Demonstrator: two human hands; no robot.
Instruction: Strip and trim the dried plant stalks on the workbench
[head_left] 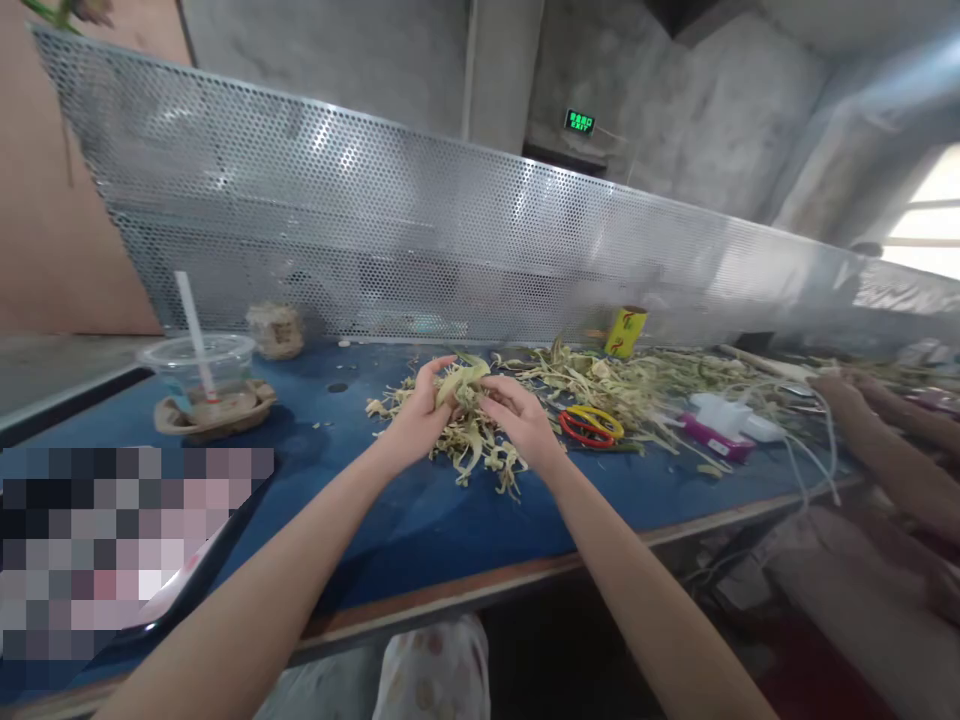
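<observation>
My left hand (421, 418) and my right hand (523, 415) meet over a pile of dried, pale green plant pieces (469, 445) on the blue table. Between them, above the pile, they hold a curled plant piece (463, 378). The left thumb and fingers pinch its left side. My right fingers are bent and pressed together against its right side. Just right of my right hand lie scissors (589, 427) with red and yellow handles. A larger heap of dried plants (600, 380) spreads behind them.
On the blue table (360, 540) stand a clear cup (199, 365) with a straw in a cardboard holder, a jar (276, 331), a yellow can (625, 332), a purple box (716, 437) and white cables. A pixelated device lies left. Another person's arms (877, 440) reach in at right. Perforated metal panel (420, 230) behind.
</observation>
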